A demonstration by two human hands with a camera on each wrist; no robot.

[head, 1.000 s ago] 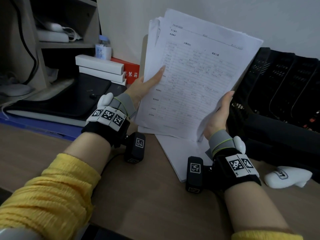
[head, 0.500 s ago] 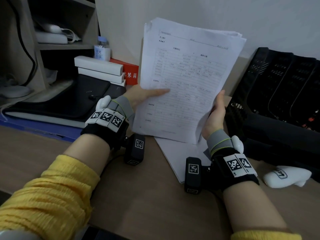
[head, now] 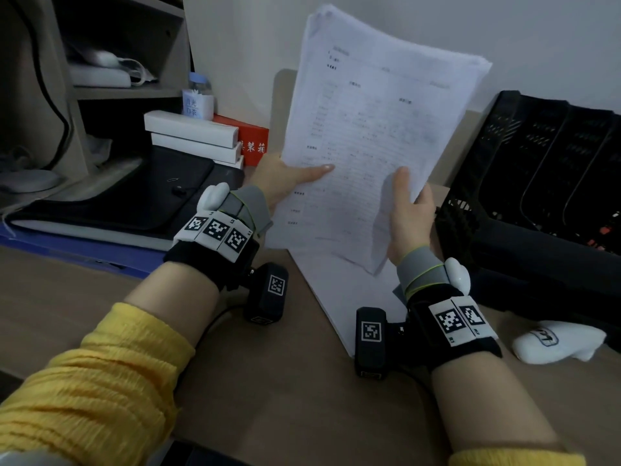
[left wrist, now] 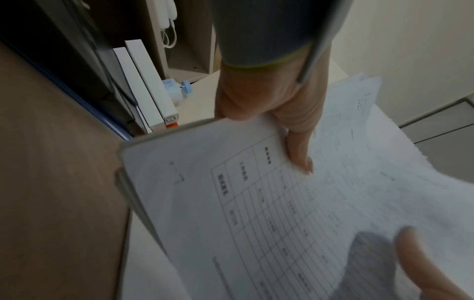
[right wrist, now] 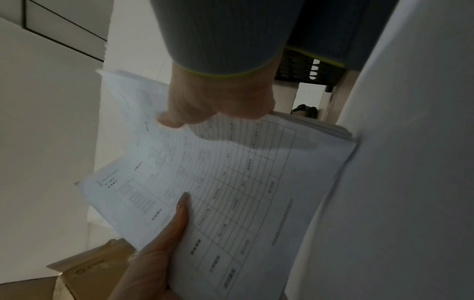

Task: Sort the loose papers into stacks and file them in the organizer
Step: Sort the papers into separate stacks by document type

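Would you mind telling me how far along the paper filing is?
Done: one flat white paper stack lies on the wooden desk. In hand: left hand and right hand grip an upright sheaf of printed forms. Left: the black mesh organizer shows no papers filed.

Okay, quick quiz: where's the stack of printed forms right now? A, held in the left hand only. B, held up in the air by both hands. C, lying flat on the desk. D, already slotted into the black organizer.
B: the left hand and right hand each grip the lower part of the stack of printed forms, raised above the desk.
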